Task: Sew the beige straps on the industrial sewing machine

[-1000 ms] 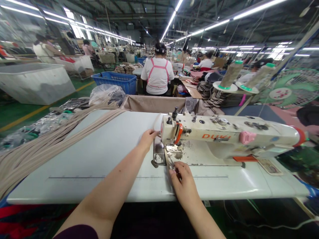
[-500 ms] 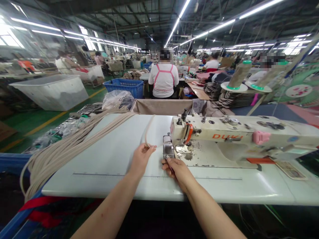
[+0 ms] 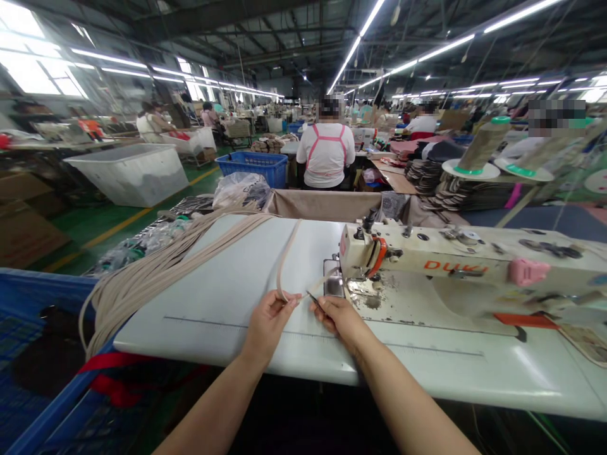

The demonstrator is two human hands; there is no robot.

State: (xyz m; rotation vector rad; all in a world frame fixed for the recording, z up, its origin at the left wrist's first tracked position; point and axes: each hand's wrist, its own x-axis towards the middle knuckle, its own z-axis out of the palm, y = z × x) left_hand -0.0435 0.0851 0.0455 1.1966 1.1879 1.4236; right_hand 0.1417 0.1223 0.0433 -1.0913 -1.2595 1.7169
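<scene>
My left hand (image 3: 271,316) is closed in a pinch on the end of a beige cord (image 3: 283,262), which curves away across the white table. My right hand (image 3: 336,316) is closed around small thread snips (image 3: 312,298), mostly hidden in the fingers. Their dark tip points left, at the cord end just past my left fingertips. A thin pale strip (image 3: 327,276) runs from near the snips toward the needle area of the sewing machine (image 3: 417,259), whose head stands right beyond my right hand.
A thick bundle of beige cords (image 3: 156,265) drapes over the table's left side. Blue crates (image 3: 42,284) stand at the left edge. Behind the table is a fabric-lined bin (image 3: 327,203); a person (image 3: 327,155) sits beyond it. Thread cones (image 3: 484,145) rise at the right.
My right hand has moved slightly toward my left hand, bringing the snips' tip to the cord end. The view has turned a little left, shifting the scene rightward.
</scene>
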